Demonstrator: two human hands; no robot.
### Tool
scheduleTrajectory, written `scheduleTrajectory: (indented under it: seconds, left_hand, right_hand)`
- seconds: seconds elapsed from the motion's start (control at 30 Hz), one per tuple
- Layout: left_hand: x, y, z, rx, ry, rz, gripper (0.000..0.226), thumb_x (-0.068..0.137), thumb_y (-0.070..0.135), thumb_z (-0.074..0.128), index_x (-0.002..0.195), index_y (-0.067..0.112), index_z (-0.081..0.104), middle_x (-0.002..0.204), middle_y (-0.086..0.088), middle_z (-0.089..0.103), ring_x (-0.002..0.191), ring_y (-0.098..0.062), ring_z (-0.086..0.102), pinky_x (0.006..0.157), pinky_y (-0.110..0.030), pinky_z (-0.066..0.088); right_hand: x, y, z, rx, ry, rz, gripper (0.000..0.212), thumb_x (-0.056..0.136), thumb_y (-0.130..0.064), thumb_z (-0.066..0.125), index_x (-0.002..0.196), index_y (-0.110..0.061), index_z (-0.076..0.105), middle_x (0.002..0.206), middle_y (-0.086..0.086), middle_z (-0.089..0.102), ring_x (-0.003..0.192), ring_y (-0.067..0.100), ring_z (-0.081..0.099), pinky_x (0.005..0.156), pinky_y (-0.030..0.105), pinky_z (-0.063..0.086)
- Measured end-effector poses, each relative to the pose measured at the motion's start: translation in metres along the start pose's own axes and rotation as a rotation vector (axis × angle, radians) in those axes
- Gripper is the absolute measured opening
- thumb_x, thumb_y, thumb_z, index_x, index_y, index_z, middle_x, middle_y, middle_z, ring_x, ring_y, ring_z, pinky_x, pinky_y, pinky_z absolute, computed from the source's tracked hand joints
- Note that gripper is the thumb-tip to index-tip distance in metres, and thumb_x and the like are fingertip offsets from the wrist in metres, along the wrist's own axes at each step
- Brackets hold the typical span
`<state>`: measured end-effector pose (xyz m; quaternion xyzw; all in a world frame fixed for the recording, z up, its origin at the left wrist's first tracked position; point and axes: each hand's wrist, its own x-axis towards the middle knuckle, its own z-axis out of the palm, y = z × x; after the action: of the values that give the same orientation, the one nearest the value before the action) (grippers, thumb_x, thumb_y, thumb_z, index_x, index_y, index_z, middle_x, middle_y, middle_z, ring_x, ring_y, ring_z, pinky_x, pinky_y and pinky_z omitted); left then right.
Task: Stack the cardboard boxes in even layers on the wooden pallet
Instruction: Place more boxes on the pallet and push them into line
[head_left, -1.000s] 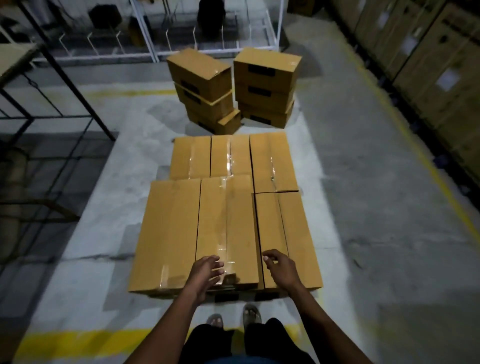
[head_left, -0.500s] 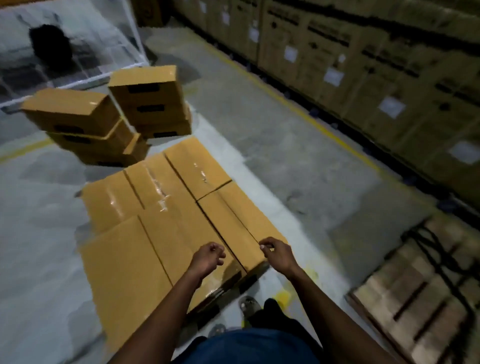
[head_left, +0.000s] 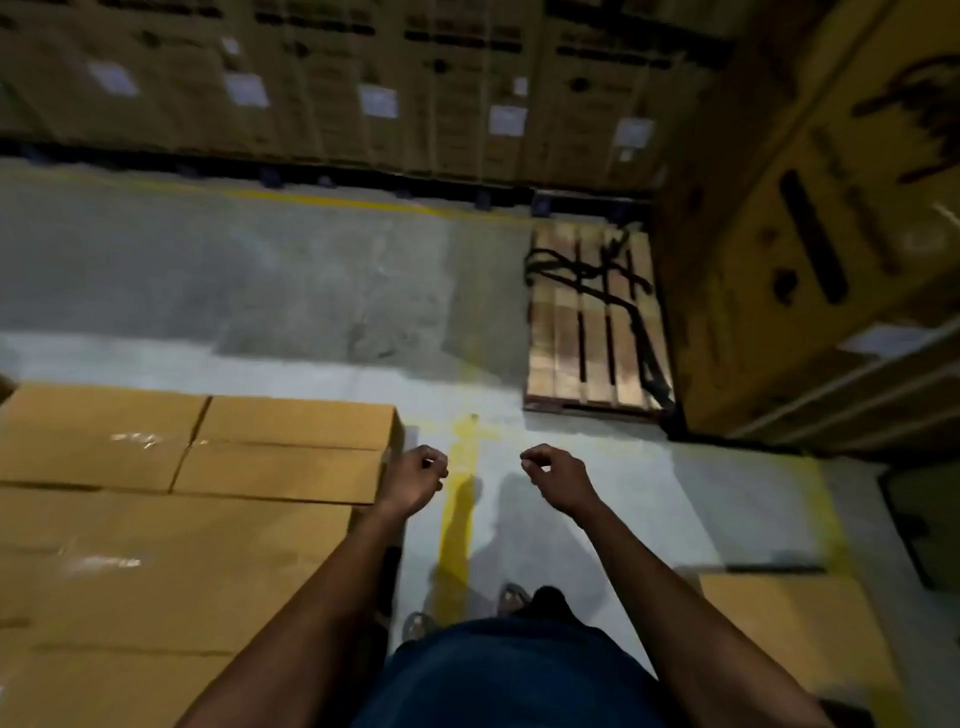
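Both grips are empty right now: left hand (head_left: 418, 480) and right hand (head_left: 558, 480) hang out in front of the body over the floor (head_left: 291, 291), fingers loosely curled, nothing in either one. They're apart from each other, with a yellow line (head_left: 460, 512) painted on the floor running between them. Left hand sits just beside the near right corner of the boxes (head_left: 182, 499), but I can't tell if it actually touches the cardboard.

Those boxes fill the left side of the view, laid flat in one layer, tops level with each other, seams and shiny tape showing on a couple of them. Whatever they sit on is hidden under them, only a dark gap shows at the right edge, near the left forearm.

Far right there's a bare pallet (head_left: 592, 322) lying flat on the floor, wooden slats, with a black strap (head_left: 597, 273) tangled across it. It's well apart from the boxes. Right next to it a big carton (head_left: 810, 218) towers up, dark print on its side, and a long row of cartons (head_left: 363, 83) with white labels runs along the far side behind another yellow floor line.

Near right, another flat box (head_left: 784, 623) lies on the floor beside the right arm. Down the bottom you can see dark shorts and feet in sandals (head_left: 511, 597) standing next to the yellow line. Picture's pretty blurry overall.
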<state>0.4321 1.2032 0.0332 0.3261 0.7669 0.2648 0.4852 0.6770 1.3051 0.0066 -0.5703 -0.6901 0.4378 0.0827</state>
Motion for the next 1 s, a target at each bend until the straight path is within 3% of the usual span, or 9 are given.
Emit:
scheduleTrajectory:
  seconds: [0.13, 0.23, 0.4, 0.5, 0.6, 0.8, 0.93, 1.0]
  left_hand:
    - [0.026, 0.028, 0.057, 0.134, -0.169, 0.104, 0.020, 0.082, 0.041, 0.056, 0.088, 0.027, 0.068, 0.088, 0.002, 0.076, 0.071, -0.020, 0.073, 0.077, -0.037, 0.053]
    - [-0.005, 0.078, 0.092, 0.227, -0.218, 0.208, 0.012, 0.098, 0.023, 0.058, 0.093, 0.024, 0.069, 0.090, 0.002, 0.076, 0.076, -0.019, 0.073, 0.079, -0.033, 0.054]
    - [-0.034, 0.108, 0.161, 0.297, -0.311, 0.268, 0.016, 0.099, 0.014, 0.057, 0.094, 0.020, 0.071, 0.092, -0.003, 0.076, 0.075, -0.020, 0.069, 0.074, -0.028, 0.050]
    - [-0.054, 0.115, 0.205, 0.332, -0.361, 0.290, 0.015, 0.097, 0.018, 0.057, 0.091, 0.023, 0.070, 0.091, -0.003, 0.076, 0.076, -0.021, 0.069, 0.077, -0.030, 0.052]
    - [-0.072, 0.121, 0.251, 0.392, -0.425, 0.340, 0.022, 0.083, 0.035, 0.054, 0.091, 0.024, 0.071, 0.094, -0.003, 0.077, 0.086, -0.025, 0.074, 0.086, -0.036, 0.057]
    - [-0.091, 0.127, 0.345, 0.553, -0.542, 0.392, 0.015, 0.089, 0.027, 0.058, 0.089, 0.025, 0.072, 0.092, 0.000, 0.078, 0.088, -0.025, 0.073, 0.088, -0.043, 0.060]
    - [-0.108, 0.150, 0.402, 0.681, -0.638, 0.477, 0.017, 0.089, 0.032, 0.055, 0.091, 0.028, 0.072, 0.097, 0.004, 0.076, 0.095, -0.021, 0.071, 0.085, -0.035, 0.056]
    - [-0.112, 0.163, 0.429, 0.736, -0.686, 0.537, 0.025, 0.085, 0.037, 0.050, 0.094, 0.028, 0.071, 0.098, 0.003, 0.076, 0.096, -0.021, 0.071, 0.087, -0.036, 0.056]
  right_hand:
    - [-0.044, 0.048, -0.038, 0.144, 0.180, 0.105, 0.010, 0.096, -0.023, 0.070, 0.102, -0.018, 0.076, 0.095, -0.007, 0.074, 0.094, 0.019, 0.072, 0.085, 0.035, 0.054]
    - [-0.076, 0.083, -0.059, 0.247, 0.280, 0.183, 0.009, 0.096, -0.024, 0.070, 0.101, -0.020, 0.076, 0.098, -0.007, 0.074, 0.095, 0.019, 0.071, 0.087, 0.040, 0.056]
    - [-0.136, 0.139, -0.085, 0.330, 0.386, 0.261, 0.012, 0.097, -0.026, 0.069, 0.105, -0.020, 0.075, 0.100, -0.007, 0.074, 0.098, 0.019, 0.070, 0.088, 0.039, 0.057]
    - [-0.170, 0.180, -0.094, 0.351, 0.403, 0.314, 0.012, 0.098, -0.028, 0.067, 0.106, -0.023, 0.074, 0.104, -0.006, 0.074, 0.099, 0.018, 0.070, 0.089, 0.041, 0.058]
    - [-0.201, 0.217, -0.108, 0.416, 0.445, 0.351, 0.010, 0.098, -0.028, 0.067, 0.105, -0.025, 0.073, 0.105, -0.005, 0.074, 0.099, 0.020, 0.070, 0.086, 0.039, 0.056]
    - [-0.268, 0.278, -0.141, 0.500, 0.607, 0.462, 0.016, 0.097, -0.026, 0.068, 0.109, -0.017, 0.075, 0.105, 0.001, 0.075, 0.100, 0.023, 0.070, 0.091, 0.044, 0.057]
    - [-0.304, 0.312, -0.160, 0.427, 0.705, 0.536, 0.018, 0.098, -0.027, 0.067, 0.110, -0.018, 0.075, 0.110, -0.004, 0.073, 0.099, 0.010, 0.062, 0.088, 0.025, 0.045]
    - [-0.315, 0.329, -0.165, 0.451, 0.755, 0.586, 0.013, 0.097, -0.027, 0.067, 0.106, -0.022, 0.075, 0.107, -0.006, 0.074, 0.097, 0.011, 0.065, 0.087, 0.026, 0.047]
